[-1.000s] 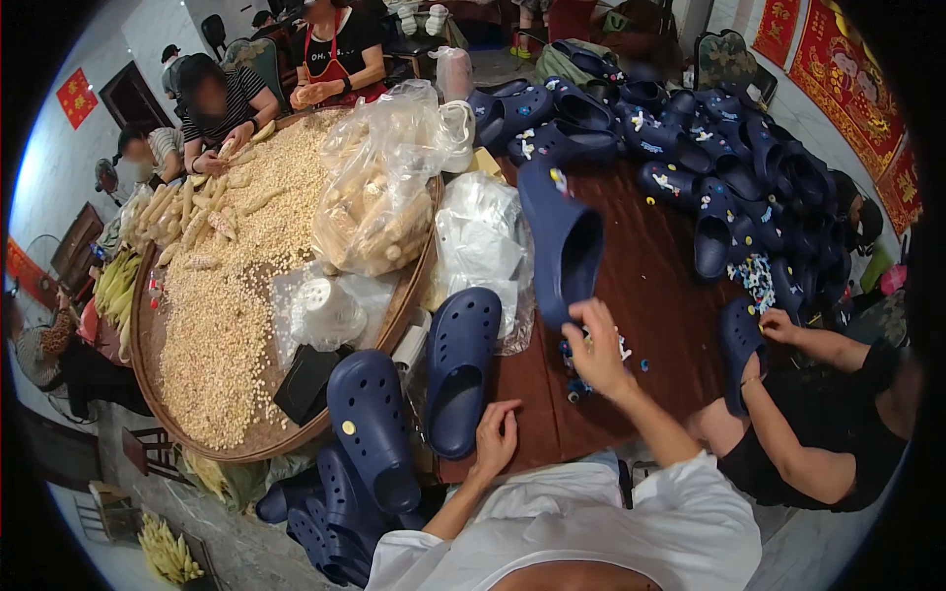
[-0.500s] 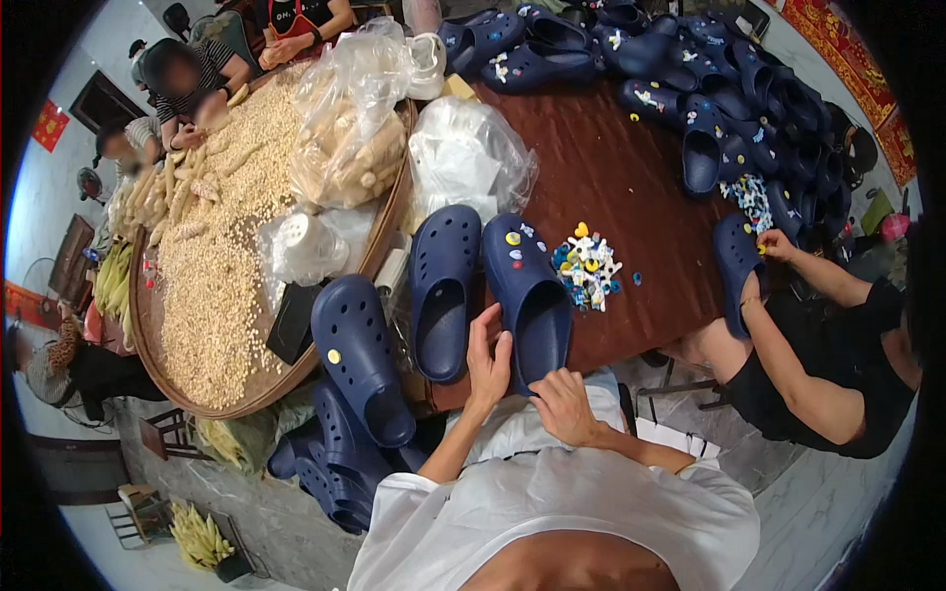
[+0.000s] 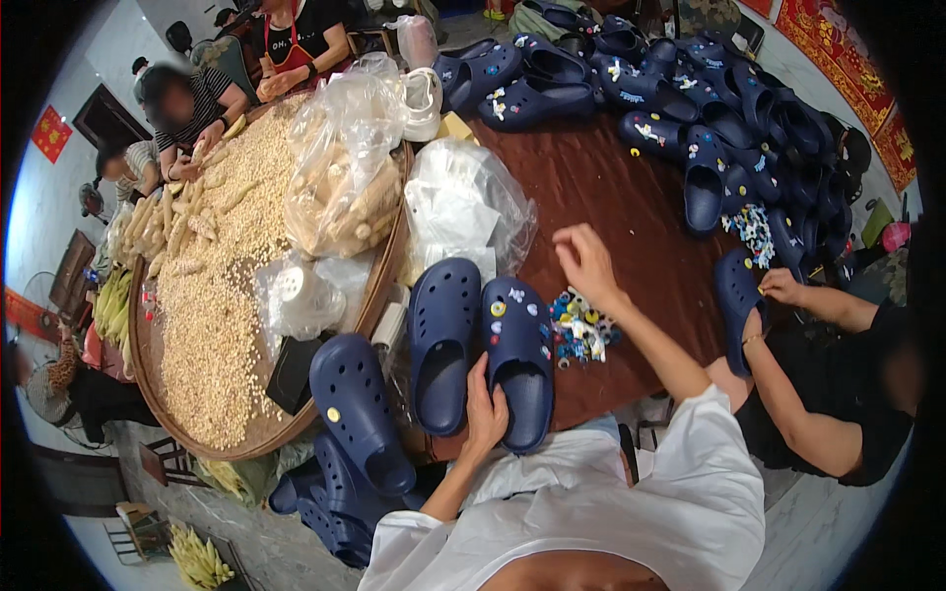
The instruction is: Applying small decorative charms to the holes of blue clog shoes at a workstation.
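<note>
A: Main item?
B: Navy clog (image 3: 519,360) with small coloured charms stuck in its holes, lying on the near edge of a dark red-brown table (image 3: 631,207). Left hand (image 3: 485,414) grips its heel edge, fingers curled on it. A second, plain clog (image 3: 443,340) sits touching its left side.
A: Right hand?
B: Right hand (image 3: 583,258) hovers above a pile of loose charms (image 3: 581,330) just right of the clog, fingers bent down; can't tell if it pinches anything.
A: Surface beyond?
B: Clear plastic bags (image 3: 463,207) behind the clogs, heap of navy clogs (image 3: 690,108) across the far and right side. Another person's hand (image 3: 783,286) works a clog at the right edge.
A: Room?
B: Big round woven tray (image 3: 246,438) of grain and corn cobs on the left, people seated round it. More clogs stacked below the table, pale floor, red hangings on the walls.
</note>
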`<act>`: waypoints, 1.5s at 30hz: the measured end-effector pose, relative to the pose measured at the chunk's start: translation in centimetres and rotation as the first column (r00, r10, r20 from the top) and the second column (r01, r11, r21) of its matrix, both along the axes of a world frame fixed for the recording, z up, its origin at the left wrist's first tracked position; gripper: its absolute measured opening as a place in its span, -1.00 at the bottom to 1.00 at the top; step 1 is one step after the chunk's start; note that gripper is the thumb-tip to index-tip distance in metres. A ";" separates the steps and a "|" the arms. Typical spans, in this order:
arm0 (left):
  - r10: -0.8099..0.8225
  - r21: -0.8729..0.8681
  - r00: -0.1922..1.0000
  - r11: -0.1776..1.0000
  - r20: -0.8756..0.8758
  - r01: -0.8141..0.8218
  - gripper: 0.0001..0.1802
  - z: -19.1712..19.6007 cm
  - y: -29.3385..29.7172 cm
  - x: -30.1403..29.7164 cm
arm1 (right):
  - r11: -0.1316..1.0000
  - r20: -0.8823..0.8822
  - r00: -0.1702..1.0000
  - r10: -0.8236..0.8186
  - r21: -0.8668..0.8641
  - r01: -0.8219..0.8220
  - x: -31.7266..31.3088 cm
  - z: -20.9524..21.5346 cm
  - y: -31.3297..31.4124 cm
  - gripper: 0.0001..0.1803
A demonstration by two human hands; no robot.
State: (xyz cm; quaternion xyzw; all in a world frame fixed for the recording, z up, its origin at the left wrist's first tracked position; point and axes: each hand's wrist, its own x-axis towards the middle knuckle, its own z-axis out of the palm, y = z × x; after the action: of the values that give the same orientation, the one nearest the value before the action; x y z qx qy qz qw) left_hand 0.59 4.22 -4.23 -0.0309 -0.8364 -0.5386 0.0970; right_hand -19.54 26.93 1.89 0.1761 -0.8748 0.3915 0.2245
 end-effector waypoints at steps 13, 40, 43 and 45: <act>0.029 0.280 0.983 0.957 0.181 -0.080 -0.32 -1.8 -0.5 0.3 | 0.860 0.010 0.924 -0.383 0.369 0.353 -33.2 -6.0 3.9 -0.28; 0.007 0.176 0.995 0.984 0.101 -0.025 -0.36 -1.8 -0.3 0.1 | 0.967 0.088 0.964 -0.251 0.079 0.244 -13.0 -1.8 1.3 -0.73; 0.026 0.155 0.997 0.987 0.074 -0.037 -0.36 -1.5 0.1 0.5 | 0.973 0.181 0.956 -0.229 0.004 0.232 -6.9 -0.5 0.6 -0.71; 0.063 0.163 0.998 0.984 0.025 -0.066 -0.40 -1.1 0.2 1.1 | 0.978 0.186 0.963 -0.197 -0.031 0.206 -3.2 -0.8 0.0 -0.69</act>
State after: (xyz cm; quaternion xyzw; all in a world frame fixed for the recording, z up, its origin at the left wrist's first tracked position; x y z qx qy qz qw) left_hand 1.71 4.43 -5.30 0.0097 -0.7908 -0.6024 0.1081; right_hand -22.79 26.92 1.04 0.0442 -0.8949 0.4028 0.1868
